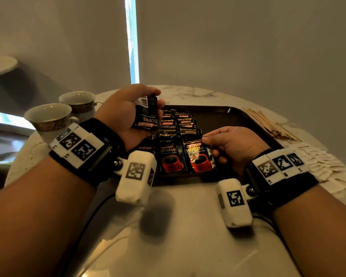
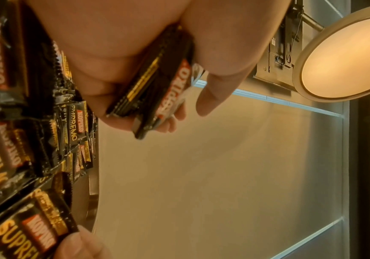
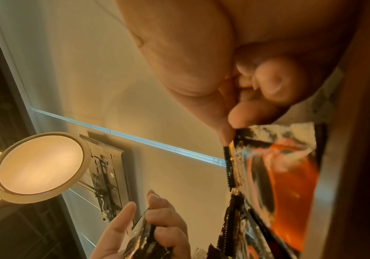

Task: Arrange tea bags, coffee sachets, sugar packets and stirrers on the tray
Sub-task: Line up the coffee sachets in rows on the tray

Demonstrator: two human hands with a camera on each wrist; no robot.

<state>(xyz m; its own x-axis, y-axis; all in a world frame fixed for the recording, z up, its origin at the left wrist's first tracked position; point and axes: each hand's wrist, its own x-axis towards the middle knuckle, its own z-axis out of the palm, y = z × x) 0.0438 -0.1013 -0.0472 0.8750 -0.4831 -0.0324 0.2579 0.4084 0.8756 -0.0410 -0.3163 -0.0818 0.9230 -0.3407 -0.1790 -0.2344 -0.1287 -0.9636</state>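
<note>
Black Kopiko Supremo coffee sachets (image 1: 180, 126) lie in overlapping rows on the left half of a dark brown tray (image 1: 224, 116). My left hand (image 1: 128, 110) is raised over the tray's left side and grips a small stack of sachets (image 1: 146, 114) (image 2: 157, 91). My right hand (image 1: 228, 144) pinches the top right corner of the nearest right sachet (image 1: 199, 156) (image 3: 275, 166) between thumb and forefinger, and that sachet lies on the tray. Wooden stirrers (image 1: 268, 122) lie on the table to the tray's right. White packets (image 1: 328, 162) are piled at the right, behind my right wrist.
Two ornate cups (image 1: 48, 116) (image 1: 78, 100) stand on the round marble table (image 1: 188, 226) at the left. The tray's right half is bare. A wall and a bright window strip (image 1: 132, 41) stand behind the table. Cables run along the table's near side.
</note>
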